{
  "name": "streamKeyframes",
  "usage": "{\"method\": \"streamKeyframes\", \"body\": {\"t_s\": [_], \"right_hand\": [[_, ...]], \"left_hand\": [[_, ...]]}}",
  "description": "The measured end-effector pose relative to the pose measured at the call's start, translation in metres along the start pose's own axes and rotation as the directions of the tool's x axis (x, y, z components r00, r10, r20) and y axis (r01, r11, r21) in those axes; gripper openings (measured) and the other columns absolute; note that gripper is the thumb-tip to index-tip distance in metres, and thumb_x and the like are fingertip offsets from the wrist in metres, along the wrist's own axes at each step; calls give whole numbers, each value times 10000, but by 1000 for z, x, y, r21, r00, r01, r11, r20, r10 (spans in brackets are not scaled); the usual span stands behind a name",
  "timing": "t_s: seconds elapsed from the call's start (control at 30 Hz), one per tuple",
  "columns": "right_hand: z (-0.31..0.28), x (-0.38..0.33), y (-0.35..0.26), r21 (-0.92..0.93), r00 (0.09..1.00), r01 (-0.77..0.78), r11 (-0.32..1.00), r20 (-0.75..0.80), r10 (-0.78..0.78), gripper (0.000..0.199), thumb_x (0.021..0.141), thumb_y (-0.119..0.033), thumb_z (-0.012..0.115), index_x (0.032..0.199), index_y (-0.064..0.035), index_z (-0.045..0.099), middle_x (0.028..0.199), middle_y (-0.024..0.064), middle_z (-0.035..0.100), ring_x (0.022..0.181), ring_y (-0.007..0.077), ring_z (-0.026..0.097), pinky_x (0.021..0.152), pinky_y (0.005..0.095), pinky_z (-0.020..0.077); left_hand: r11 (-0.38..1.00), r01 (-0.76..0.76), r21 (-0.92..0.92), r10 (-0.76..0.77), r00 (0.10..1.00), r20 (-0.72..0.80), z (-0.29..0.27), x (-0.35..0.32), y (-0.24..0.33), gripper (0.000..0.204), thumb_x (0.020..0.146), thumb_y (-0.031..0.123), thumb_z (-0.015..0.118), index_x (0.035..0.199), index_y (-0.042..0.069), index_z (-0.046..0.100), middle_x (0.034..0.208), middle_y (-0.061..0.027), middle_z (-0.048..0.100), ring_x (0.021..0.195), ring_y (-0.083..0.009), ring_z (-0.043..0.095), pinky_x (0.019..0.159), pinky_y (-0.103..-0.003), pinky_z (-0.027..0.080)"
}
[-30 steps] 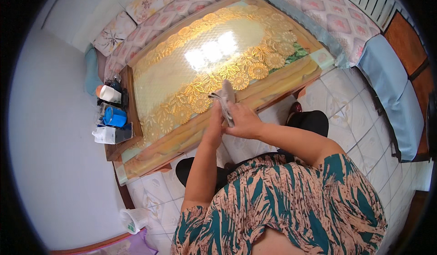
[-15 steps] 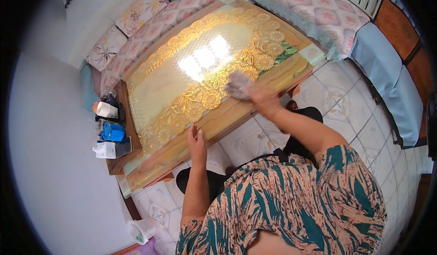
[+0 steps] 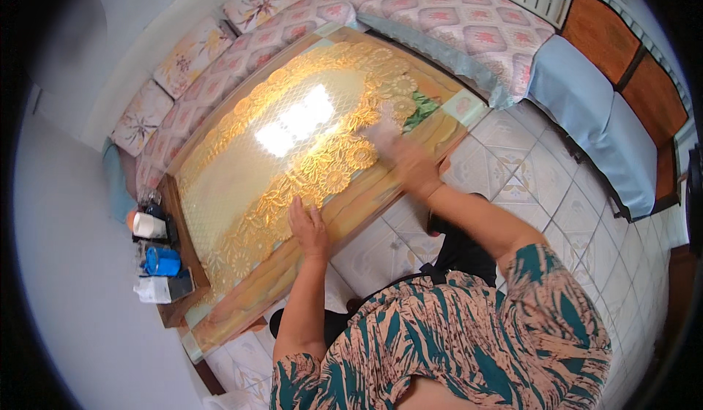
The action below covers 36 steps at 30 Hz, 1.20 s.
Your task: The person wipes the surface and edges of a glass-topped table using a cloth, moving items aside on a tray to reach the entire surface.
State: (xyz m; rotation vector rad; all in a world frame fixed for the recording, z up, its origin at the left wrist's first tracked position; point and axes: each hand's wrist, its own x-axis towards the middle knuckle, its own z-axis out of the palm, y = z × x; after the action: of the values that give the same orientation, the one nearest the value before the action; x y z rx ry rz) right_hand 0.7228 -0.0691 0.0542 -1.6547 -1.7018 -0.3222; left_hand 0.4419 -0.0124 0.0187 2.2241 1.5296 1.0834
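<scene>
A low table [image 3: 212,183] with a shiny, clear-covered top and a gold flower-patterned lace mat [image 3: 335,179] stretches in front of me. My right hand [image 3: 416,167] presses a greyish cloth [image 3: 382,133] onto the mat's flowered border near the table's right end; motion smears both cloth and fingers. Along the near side, my left hand [image 3: 309,228] rests its stretched fingers on the tabletop at the mat's edge, holding nothing.
On a wooden shelf [image 3: 183,238] at the table's left end stand a white cup [image 3: 150,225], a blue container [image 3: 162,261] and a white box [image 3: 152,289]. A covered sofa [image 3: 454,18] with flowered cushions [image 3: 192,57] lines the far side. Pale tiles [image 3: 512,168] cover the floor at right.
My view has shifted, so the table sits lower and further left. My left hand has come from the table's edge onto its top. The cloth has moved across the mat toward the green leaves.
</scene>
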Motion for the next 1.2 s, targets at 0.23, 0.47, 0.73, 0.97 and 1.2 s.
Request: {"method": "streamKeyframes", "body": {"t_s": [0.23,0.47,0.73,0.97,1.2], "right_hand": [[36,-20,-96,27,959,260,965,105,-262,245,820,-191,545,1055,-199,611,1137,24,581,1066,267,515,752,442,433],[4,-4,59,-243,946,-229,943,174,275,400,783,-112,525,1170,-195,583,1289,6,537,1111,260,486,823,459,386],[-67,-20,166,-652,851,-434,622,-69,521,516,799,-101,516,1306,-195,500,1275,19,541,1010,276,537,767,441,446],[40,13,-42,-56,957,-20,998,287,36,308,833,-154,492,1124,-112,585,1027,88,603,962,275,556,794,408,455],[80,34,-65,170,963,131,977,213,-166,349,811,-110,516,1130,-235,587,1213,-18,568,1113,229,507,813,442,405]], "left_hand": [[969,66,236,-69,998,2,18,2,-11,431,952,292,425,1239,-18,512,1342,-174,467,1265,-345,374,1071,-445,262],[894,131,429,-158,987,29,11,-7,15,517,936,376,454,1327,38,439,1428,-121,372,1314,-312,318,1064,-465,254],[868,129,479,-155,988,15,7,-9,27,560,901,393,510,1336,55,407,1429,-120,356,1299,-338,322,1044,-476,264],[850,107,516,-144,989,31,1,-10,20,562,890,372,517,1335,50,401,1420,-128,360,1304,-335,316,1043,-481,256],[871,127,474,-174,983,56,-5,-8,27,593,842,326,555,1334,38,392,1406,-138,368,1305,-330,311,1050,-483,243]]}}
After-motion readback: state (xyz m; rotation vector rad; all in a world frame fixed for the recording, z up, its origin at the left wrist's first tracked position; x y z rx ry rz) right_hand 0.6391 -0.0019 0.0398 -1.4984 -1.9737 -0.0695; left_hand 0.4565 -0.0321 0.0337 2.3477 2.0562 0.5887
